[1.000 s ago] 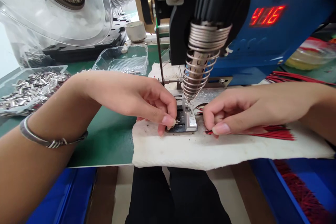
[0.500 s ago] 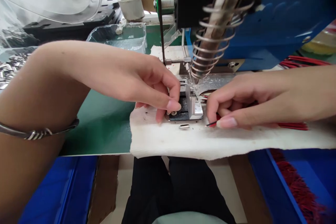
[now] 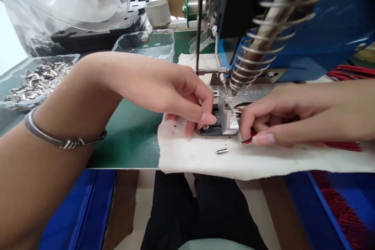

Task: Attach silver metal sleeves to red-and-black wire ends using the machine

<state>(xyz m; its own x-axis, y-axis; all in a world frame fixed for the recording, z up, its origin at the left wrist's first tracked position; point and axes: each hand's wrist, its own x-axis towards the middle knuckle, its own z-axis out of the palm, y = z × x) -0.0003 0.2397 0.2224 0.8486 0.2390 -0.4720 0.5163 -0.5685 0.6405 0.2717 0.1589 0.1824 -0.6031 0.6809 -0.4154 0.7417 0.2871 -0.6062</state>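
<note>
My left hand [image 3: 181, 97] is at the left of a small metal fixture [image 3: 231, 123], thumb and index finger brought together at its dark base. Whatever those fingertips hold, if anything, is too hidden to make out. To the fixture's right, my right hand [image 3: 281, 121] pinches a thin red-and-black wire [image 3: 247, 141], its dark end pointing left just above the cloth. A small shiny metal connector [image 3: 222, 151] lies loose on the white cloth [image 3: 193, 160], in front of the fixture. Over the fixture hangs a soldering iron [image 3: 249, 58] wrapped in a coil spring.
A blue machine [image 3: 310, 54] stands behind at the right, with a solder spool [image 3: 195, 7] farther back. Clear trays, one with many metal connectors [image 3: 41, 80], sit at the left. Red wires [image 3: 342, 146] lie at the right. Blue bins [image 3: 310, 195] flank my legs below the table edge.
The view has shifted so that the scene sits farther right. On the cloth, the loose connector has rolled slightly toward the front edge. Both hands keep nearly the same place at the fixture.
</note>
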